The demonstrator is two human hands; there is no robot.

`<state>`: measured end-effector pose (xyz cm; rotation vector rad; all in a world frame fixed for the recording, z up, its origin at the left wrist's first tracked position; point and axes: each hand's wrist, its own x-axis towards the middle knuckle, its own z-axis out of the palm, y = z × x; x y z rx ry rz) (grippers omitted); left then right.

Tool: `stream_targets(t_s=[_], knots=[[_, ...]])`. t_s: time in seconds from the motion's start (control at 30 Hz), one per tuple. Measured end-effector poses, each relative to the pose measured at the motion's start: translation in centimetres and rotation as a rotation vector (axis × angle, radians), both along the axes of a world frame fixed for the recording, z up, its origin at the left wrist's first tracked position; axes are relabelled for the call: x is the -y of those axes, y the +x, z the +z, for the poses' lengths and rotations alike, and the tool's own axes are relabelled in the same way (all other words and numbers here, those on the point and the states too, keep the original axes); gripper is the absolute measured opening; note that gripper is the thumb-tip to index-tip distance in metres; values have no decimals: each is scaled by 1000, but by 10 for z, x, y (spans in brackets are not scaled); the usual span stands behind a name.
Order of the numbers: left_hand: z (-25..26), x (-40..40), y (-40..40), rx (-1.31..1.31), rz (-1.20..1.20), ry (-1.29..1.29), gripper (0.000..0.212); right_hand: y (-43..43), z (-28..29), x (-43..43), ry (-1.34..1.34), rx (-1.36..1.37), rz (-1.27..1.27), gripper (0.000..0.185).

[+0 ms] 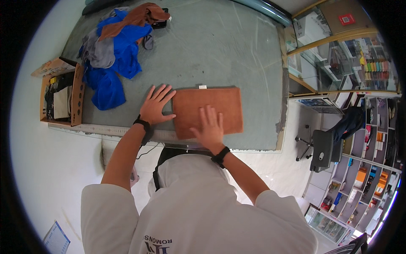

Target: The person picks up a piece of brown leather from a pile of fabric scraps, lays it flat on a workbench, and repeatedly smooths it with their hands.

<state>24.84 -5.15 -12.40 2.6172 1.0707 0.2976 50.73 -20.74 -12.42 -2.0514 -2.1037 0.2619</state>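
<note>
A brown cloth [187, 108], folded into a neat rectangle, lies flat near the front edge of the grey-green tabletop [222, 57]. A small white label sticks out from its far edge. My right hand [210, 128] rests palm down on the cloth, fingers slightly spread. Just left of the cloth, my left hand [157, 106] lies flat with its fingers apart, the thumb and index finger reaching the cloth's left edge. Neither hand grips anything. Each wrist wears a black band.
Rumpled blue, grey and brown cloths [127, 47] lie at the far left. Left of my hands stands an open cardboard box [77, 95] with items inside. A long metal ruler [104, 129] runs along the front edge. Right of the table are glass display cabinets [336, 57] and an office chair [323, 149].
</note>
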Motion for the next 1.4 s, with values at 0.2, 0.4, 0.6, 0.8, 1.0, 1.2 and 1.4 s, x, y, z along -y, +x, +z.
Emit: stream_targets(t_s=[0.2,0.4,0.6,0.8,1.0,1.2,1.4], knots=[[-1,0,0,1,0,-16,95,97,-17,13,41,114,-437,85],[-2,1,-1,13,5,-12,93,80,-4,-4,83,124,-287,84],[-3,-3,1,16,-8,18,92,-50,-3,-30,95,-80,159,87],[-6,-2,-1,31,-4,16,92,-67,-7,-31,91,-147,169,84],[-2,0,1,32,1,11,92,-1,-8,-31,98,-4,-42,81],[-1,0,0,27,4,17,92,108,-19,-16,56,134,-341,79],[-3,1,0,13,9,9,91,82,3,-32,171,52,-171,79]])
